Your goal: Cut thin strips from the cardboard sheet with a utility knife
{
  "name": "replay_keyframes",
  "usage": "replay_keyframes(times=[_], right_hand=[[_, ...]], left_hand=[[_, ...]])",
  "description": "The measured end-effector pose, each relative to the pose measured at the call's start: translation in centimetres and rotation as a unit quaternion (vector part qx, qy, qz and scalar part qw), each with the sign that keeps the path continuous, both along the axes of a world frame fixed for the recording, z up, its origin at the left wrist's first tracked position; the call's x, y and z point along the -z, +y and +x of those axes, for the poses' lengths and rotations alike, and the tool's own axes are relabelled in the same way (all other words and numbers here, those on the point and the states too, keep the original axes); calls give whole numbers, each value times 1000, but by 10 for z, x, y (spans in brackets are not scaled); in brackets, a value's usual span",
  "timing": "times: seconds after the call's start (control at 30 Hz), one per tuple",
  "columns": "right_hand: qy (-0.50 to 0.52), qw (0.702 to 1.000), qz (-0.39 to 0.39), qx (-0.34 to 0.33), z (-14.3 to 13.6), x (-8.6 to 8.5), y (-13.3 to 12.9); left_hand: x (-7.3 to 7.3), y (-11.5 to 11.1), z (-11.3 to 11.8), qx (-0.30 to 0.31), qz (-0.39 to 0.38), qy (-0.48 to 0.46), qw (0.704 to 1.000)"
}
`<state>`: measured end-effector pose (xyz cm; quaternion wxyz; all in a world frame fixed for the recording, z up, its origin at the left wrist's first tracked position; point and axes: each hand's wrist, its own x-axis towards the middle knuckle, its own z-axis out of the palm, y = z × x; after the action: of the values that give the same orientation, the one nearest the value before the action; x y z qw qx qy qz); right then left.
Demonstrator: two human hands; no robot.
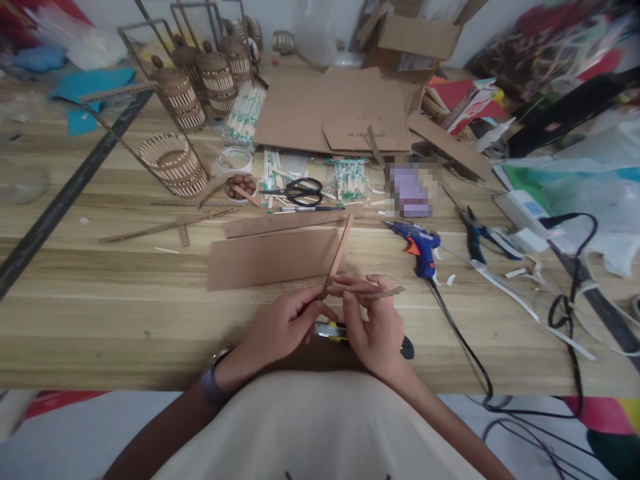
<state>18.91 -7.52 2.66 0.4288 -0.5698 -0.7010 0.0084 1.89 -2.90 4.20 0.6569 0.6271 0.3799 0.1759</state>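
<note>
My left hand (285, 323) pinches the lower end of a narrow cardboard strip (342, 248) that slants up and away over the bench. In my right hand (373, 323), thumb and fingers close on another part of the strip, which points to the right; whether it is one bent strip or two pieces I cannot tell. Both hands nearly meet at the joint. A utility knife (330, 331) lies beneath them, partly hidden by my right hand. Just beyond is a flat cardboard rectangle (270, 260), with a longer cardboard strip (290, 221) behind it.
To the right lies a blue glue gun (424, 253) with its black cord, near pliers (477, 237). Black scissors (300, 192) and bundled sticks (350, 179) lie farther back. Stick-and-cardboard baskets (173, 167) stand at left, and cardboard sheets (295, 110) lie at the back.
</note>
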Motion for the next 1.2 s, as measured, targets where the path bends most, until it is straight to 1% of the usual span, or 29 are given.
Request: replay_keyframes(times=[0.07, 0.17, 0.23, 0.43, 0.63, 0.8, 0.87, 0.97, 1.03, 1.1, 1.2], right_hand=[[-7, 1000, 9, -7, 0, 0, 0], [-22, 999, 32, -36, -2, 0, 0], [-34, 998, 36, -45, -2, 1, 0], [-64, 996, 41, -38, -3, 0, 1], [-19, 999, 31, -22, -1, 0, 1], [20, 1000, -3, 12, -2, -3, 0], [16, 1000, 5, -2, -2, -3, 0], [-5, 999, 26, -36, -3, -1, 0], [-21, 999, 28, -35, -3, 1, 0], [-37, 999, 28, -27, -3, 3, 0], [-49, 997, 45, -34, -4, 2, 1]], left_hand=[[1, 1, 0, 3, -9, -4, 1000], [3, 3, 1, 11, -38, -42, 998], [3, 4, 2, 5, -40, -54, 998], [2, 1, 4, -21, -11, -31, 999], [1, -1, 3, -9, 2, -27, 1000], [5, 1, 0, 6, 6, -30, 1000], [7, 2, -1, 7, 7, -32, 999], [8, 4, 0, 1, -12, -61, 998], [9, 4, 1, -5, -15, -67, 998], [8, 4, 2, -14, -6, -55, 998], [5, 2, 3, -21, 10, -40, 999]])
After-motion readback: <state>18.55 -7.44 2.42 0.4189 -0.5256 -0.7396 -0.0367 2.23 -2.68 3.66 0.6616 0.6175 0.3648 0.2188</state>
